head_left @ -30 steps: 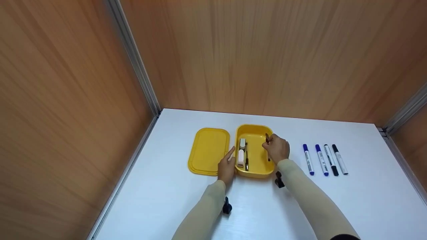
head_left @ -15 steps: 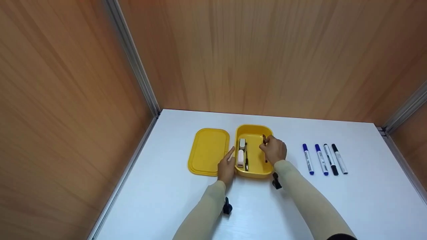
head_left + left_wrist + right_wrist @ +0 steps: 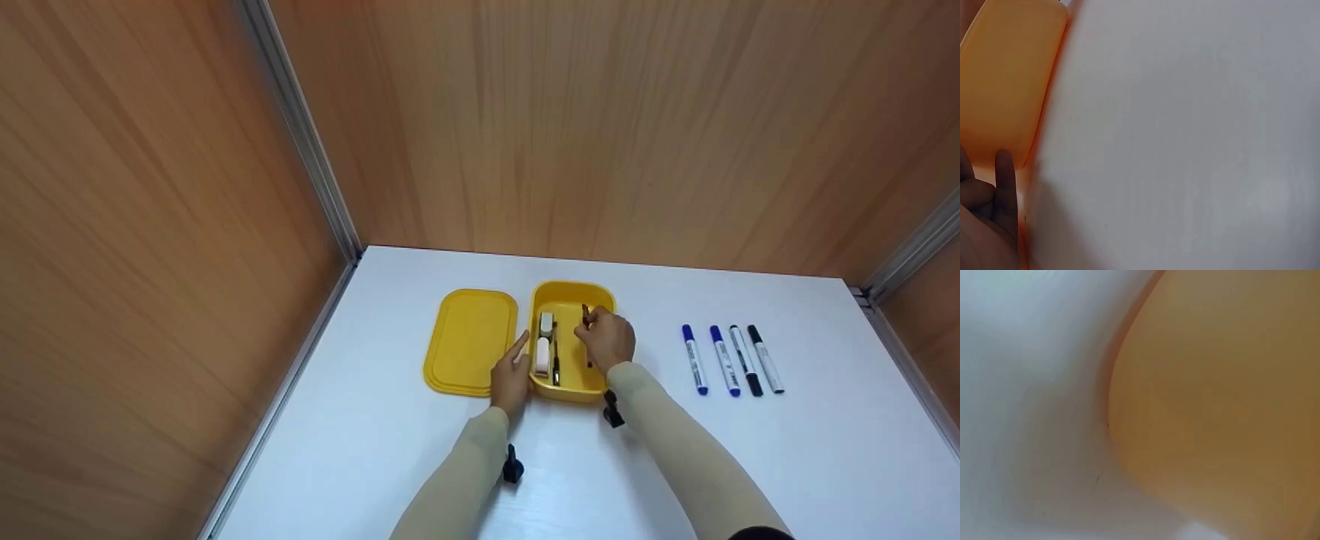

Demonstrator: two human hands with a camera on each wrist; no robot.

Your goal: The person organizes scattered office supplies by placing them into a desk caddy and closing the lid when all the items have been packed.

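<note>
An open yellow box [image 3: 568, 291] stands on the white table [image 3: 375, 420], its yellow lid [image 3: 469, 339] lying flat to its left. Inside the box lie two white erasers [image 3: 543, 339] and a dark pen [image 3: 556, 356]. My right hand [image 3: 606, 339] hovers over the box's right half and pinches a thin dark pen [image 3: 585, 313]. My left hand [image 3: 511, 373] rests against the box's near left corner, forefinger stretched out. The left wrist view shows the lid [image 3: 1005, 84] and my fingers [image 3: 1005, 191]; the right wrist view shows only the blurred box wall [image 3: 1219, 405].
Several markers [image 3: 731, 358], blue-capped and black-capped, lie in a row on the table to the right of the box. Wood-panel walls [image 3: 600, 127] close the table in at the back and both sides.
My right hand has carried the thin dark pen leftward, from over the box's right rim toward its middle. The left hand has stayed where it was.
</note>
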